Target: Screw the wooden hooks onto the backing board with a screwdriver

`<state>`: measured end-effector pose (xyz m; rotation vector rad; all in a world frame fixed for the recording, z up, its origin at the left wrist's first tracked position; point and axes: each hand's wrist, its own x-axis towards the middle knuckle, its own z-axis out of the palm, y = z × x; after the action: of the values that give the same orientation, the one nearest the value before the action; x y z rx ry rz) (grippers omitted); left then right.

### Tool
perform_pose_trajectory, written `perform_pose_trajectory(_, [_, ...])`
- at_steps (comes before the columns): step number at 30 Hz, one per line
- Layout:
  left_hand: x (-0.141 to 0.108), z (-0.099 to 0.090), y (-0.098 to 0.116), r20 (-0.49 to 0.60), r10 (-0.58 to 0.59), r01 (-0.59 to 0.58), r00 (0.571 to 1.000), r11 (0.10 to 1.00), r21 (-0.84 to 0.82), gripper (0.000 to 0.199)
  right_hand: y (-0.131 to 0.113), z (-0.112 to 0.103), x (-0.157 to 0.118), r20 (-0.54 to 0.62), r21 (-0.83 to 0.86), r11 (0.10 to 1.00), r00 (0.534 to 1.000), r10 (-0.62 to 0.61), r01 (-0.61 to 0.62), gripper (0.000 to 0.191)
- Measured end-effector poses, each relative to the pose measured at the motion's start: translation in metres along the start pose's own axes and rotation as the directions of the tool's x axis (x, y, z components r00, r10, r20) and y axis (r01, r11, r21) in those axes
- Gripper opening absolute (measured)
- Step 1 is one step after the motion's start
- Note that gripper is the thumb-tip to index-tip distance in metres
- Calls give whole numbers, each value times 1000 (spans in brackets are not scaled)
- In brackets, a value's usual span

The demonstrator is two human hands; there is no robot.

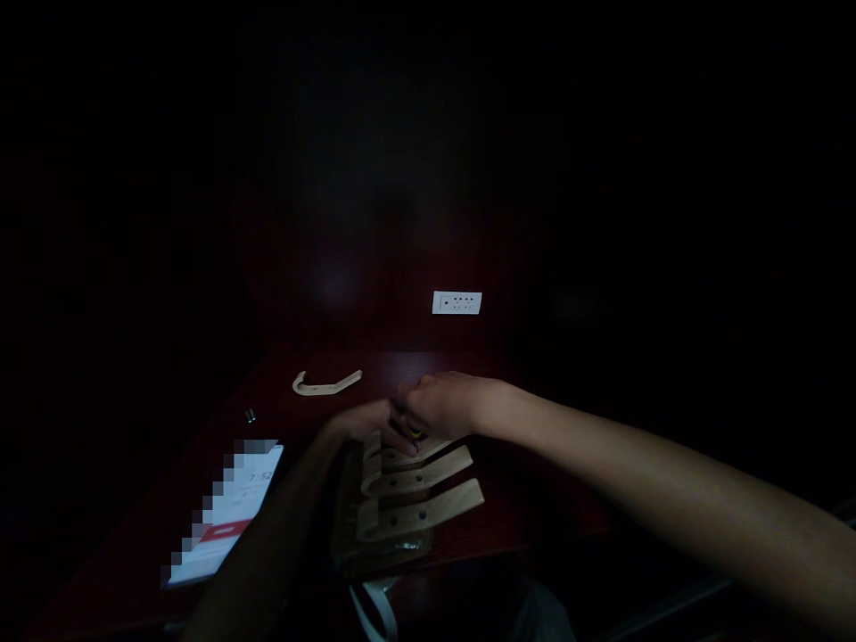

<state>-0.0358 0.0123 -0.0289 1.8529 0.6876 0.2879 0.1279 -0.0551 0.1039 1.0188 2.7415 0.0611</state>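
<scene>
Curved pale wooden hooks — dark-holed, bent fingers close, reddish tabletop

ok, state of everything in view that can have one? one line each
Left hand: against right hand, at farthest hook; grip unclear
Right hand: fingers curled, above farthest hook; grip unclear
Farthest hook: partly hidden by hands
Middle hook: on wrapped block, beside the others
Nearest hook: on wrapped block, uncovered
Lone hook: lying apart
Touchscreen device: lit, showing 7:52, partly pixelated
Socket: nothing plugged in
</scene>
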Motion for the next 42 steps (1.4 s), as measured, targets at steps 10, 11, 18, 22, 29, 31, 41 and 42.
perform_pose_trajectory(10, [0, 0, -1, -59, -31, 34, 998, 998, 46, 29, 4, 1, 0, 1, 27, 996, 996, -86, 86, 28])
perform_pose_trajectory(11, [0, 0, 0, -39, -12, 14, 999, 999, 53, 28, 4, 3, 1, -16, 9, 997, 997, -75, 75, 29])
perform_pose_trajectory(18, [3, -1, -8, -21, 18, -18, 1000, 1000, 12, 31, 2, 0, 0, -19, 13, 999, 999, -43, 43, 31])
perform_pose_trajectory(22, [3, 0, -10, -47, 11, -13, 999, 998, -57, 36, 5, 1, 0, -33, -8, 995, 994, -104, 104, 26])
perform_pose_trajectory(29, [4, -2, -14, 5, -27, 27, 1000, 1000, -4, 33, 6, 3, 0, -20, -40, 999, 999, 28, -29, 38])
perform_pose_trajectory(31, [3, -2, -13, -9, -36, 36, 999, 999, -8, 32, 6, 1, -3, 1, 11, 1000, 1000, 1, -1, 37])
perform_pose_trajectory(41, [4, -2, -9, 21, 1, -1, 1000, 1000, -1, 33, 4, -3, 1, -12, -40, 999, 1000, 16, -16, 42])
perform_pose_trajectory(42, [4, -2, -10, 24, 6, -6, 1000, 1000, 22, 31, 4, -4, 0, -10, -28, 1000, 1000, 11, -11, 43])
